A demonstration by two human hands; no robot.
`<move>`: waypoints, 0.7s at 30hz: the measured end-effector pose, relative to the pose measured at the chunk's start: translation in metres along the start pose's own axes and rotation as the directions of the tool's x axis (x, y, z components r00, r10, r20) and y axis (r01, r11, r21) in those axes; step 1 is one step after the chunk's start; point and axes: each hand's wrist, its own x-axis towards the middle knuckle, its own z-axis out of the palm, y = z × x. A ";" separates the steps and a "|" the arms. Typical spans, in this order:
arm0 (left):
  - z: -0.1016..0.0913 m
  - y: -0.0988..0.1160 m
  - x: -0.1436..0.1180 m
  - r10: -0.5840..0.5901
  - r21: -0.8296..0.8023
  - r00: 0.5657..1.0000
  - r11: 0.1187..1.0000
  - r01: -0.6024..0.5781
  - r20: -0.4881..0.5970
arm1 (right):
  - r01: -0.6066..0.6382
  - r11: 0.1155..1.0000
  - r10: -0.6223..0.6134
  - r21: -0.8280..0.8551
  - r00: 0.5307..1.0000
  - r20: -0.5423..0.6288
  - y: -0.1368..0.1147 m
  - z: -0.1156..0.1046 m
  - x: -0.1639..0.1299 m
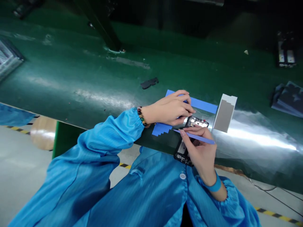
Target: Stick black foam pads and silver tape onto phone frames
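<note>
My right hand (201, 149) grips a pair of blue-violet tweezers (201, 138), their tip pointing left. Below them is an opened phone (183, 154), its black frame and bare circuit board showing, tilted near the table's front edge. At the phone's top left corner my left hand (174, 108) is closed, fingertips curled and thumb drawn in; what is between them is hidden. Under that hand lies a blue sheet (203, 105), and stepped blue strips (162, 128) show below the wrist.
A white card with a grey stepped sheet (223, 115) lies right of the phone. Further back is a black phone part (149, 83). Stacked dark sheets (290, 97) and another opened phone (286, 50) are at the right. A green post (101, 25) rises from the green table (71, 78).
</note>
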 end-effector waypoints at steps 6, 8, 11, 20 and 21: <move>0.004 0.003 -0.001 -0.056 -0.063 0.997 0.997 0.052 -0.059 | 0.078 0.990 -0.044 0.118 0.962 -0.270 0.007 -0.033 0.018; 0.008 0.007 0.001 -0.074 -0.104 0.991 0.993 0.062 -0.115 | 0.083 0.987 -0.029 0.136 0.932 -0.360 0.015 -0.046 0.023; 0.015 0.014 0.005 -0.063 -0.149 0.986 0.988 0.039 -0.157 | 0.074 0.989 -0.022 0.132 0.932 -0.362 0.025 -0.054 0.025; 0.026 0.020 0.008 -0.010 -0.112 0.993 0.994 -0.003 -0.114 | 0.092 0.990 -0.057 0.103 0.951 -0.304 0.029 -0.050 0.024; 0.026 0.020 0.007 -0.011 -0.104 0.994 0.995 0.000 -0.106 | 0.091 0.990 -0.057 0.103 0.953 -0.298 0.029 -0.051 0.024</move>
